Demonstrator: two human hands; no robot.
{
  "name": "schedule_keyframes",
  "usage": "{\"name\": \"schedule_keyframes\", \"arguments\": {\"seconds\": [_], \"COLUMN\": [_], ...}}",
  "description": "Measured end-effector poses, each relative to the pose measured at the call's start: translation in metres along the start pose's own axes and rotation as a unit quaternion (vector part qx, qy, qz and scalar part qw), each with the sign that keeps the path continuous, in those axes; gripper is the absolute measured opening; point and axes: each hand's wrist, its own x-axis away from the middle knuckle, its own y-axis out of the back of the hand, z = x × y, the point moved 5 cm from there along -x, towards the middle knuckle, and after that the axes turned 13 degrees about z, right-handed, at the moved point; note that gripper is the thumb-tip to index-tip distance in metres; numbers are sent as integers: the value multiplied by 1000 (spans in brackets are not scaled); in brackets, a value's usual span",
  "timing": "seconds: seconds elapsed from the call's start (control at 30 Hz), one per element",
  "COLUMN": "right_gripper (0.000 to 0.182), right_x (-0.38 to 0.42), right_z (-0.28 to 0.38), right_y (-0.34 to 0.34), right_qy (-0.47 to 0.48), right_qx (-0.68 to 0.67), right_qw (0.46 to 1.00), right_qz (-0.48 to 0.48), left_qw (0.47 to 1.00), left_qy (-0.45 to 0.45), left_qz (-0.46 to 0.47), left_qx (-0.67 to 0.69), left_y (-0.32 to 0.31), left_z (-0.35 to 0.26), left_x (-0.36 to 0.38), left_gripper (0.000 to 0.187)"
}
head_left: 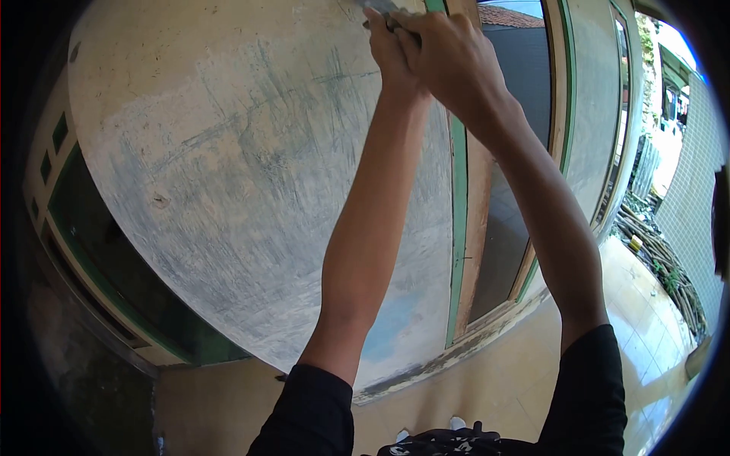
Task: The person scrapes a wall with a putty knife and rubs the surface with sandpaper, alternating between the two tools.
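We reach both arms up against a scraped wall (pixel 251 175), its pale plaster streaked with grey and faint green marks; our left hand (pixel 389 47) is closed around a dark scraping tool (pixel 378 7), whose grey end shows just above the fingers at the very top of the view, pressed to the wall surface; our right hand (pixel 449 57) lies over the left, clenched on top of it, and we cannot tell whether it grips the tool itself or only the other hand; most of the tool is hidden under the two fists.

Just right of the hands runs a green window frame (pixel 457 228) with a brown wooden strip beside it; the dark window pane (pixel 525 83) lies behind our right forearm. Both arms wear black sleeves (pixel 312 414) pushed to above the elbow. To the far left a green-trimmed door (pixel 91 251) stands dark; below it all, the tiled floor (pixel 646 334) is yellowish and sunlit; a heap of sticks (pixel 661 258) lies along the floor's right edge, well apart from us.
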Motion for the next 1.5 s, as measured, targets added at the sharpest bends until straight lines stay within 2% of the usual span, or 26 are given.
{"name": "schedule_keyframes", "arguments": {"seconds": [0.03, 0.07, 0.1, 0.13, 0.2, 0.23, 0.27, 0.33, 0.37, 0.4, 0.47, 0.5, 0.57, 0.6, 0.67, 0.7, 0.83, 0.9, 1.0, 1.1, 1.17, 1.2, 1.27, 1.3, 1.37, 1.5], "right_gripper": [18, 22, 22, 22, 20, 17, 17, 28, 28, 28, 25, 25, 22, 23, 23, 24, 27, 28, 28, 39, 46, 50, 54, 59, 59, 68], "right_x": [-13, -21, -18, -9, 19, 36, 44, 49, 40, 22, -11, -17, -12, -7, 18, 30, 12, 2, 2, 49, 84, 99, 126, 137, 152, 167], "right_z": [-2, -3, -3, -1, 6, 9, 9, 5, 6, 3, -7, -9, -11, -12, -10, -12, -26, -37, -51, -48, -47, -46, -43, -45, -48, -45], "right_y": [1, 4, 10, 11, 10, 6, 1, -12, -10, -11, -9, 0, 9, 14, 18, 14, 19, 18, 27, 31, 36, 36, 37, 33, 29, 18], "right_qy": [-10, -17, -10, -8, 37, 46, 45, -8, 23, 24, -8, 7, 6, -2, -18, -8, -29, -49, -19, -37, -41, -31, -11, -15, -9, -36], "right_qx": [3, 6, -4, -5, -38, -16, -17, 24, 25, 24, 5, 2, -15, -27, -37, -31, -43, -64, -131, -222, -272, -299, -316, -338, -364, -406], "right_qw": [1000, 1000, 999, 999, 998, 999, 999, 999, 999, 999, 1000, 999, 999, 999, 999, 999, 998, 996, 991, 973, 956, 948, 944, 936, 925, 904], "right_qz": [-7, -17, -34, -31, -17, -24, -24, 36, -17, -21, -16, -44, -33, -25, 19, 25, 33, 43, -10, 57, 100, 105, 91, 100, 110, 131], "left_qw": [997, 989, 990, 991, 999, 995, 995, 995, 992, 992, 995, 995, 990, 990, 999, 996, 996, 995, 996, 985, 980, 980, 982, 982, 962, 946], "left_qy": [31, 59, 58, 56, 25, -1, 0, 20, 54, 55, 80, 78, 96, 95, 8, 29, 34, 53, 33, 35, 54, 45, 87, 77, 128, 140], "left_qz": [51, 104, 121, 119, 47, 98, 98, -22, 10, 13, 61, 64, 71, 68, -37, 45, 62, -17, -57, -142, -177, -176, -143, -144, -159, -181], "left_qx": [-43, -86, -38, -38, -5, 30, 30, 91, 114, 112, 0, -4, -71, -73, -38, 74, 57, -78, -67, -89, -76, -77, -87, -91, -183, -229], "left_y": [18, 27, 30, 17, -5, -5, -10, -6, 0, 5, 7, 11, 19, 8, -23, -31, -18, -12, -10, -53, -55, -57, -66, -73, -85, -86], "left_z": [-5, -6, -5, -3, 8, 16, 18, 23, 17, 11, 2, -2, -7, 1, 21, 30, 32, 26, 38, 46, 54, 56, 64, 64, 65, 63], "left_x": [-20, -35, -39, -28, 14, 33, 43, 54, 40, 19, -17, -30, -37, -27, 14, 27, -3, -35, -23, 18, 44, 55, 76, 85, 102, 125], "left_gripper": [56, 58, 59, 59, 58, 55, 55, 53, 53, 53, 55, 55, 57, 57, 59, 58, 56, 58, 54, 52, 54, 54, 56, 56, 61, 63]}}
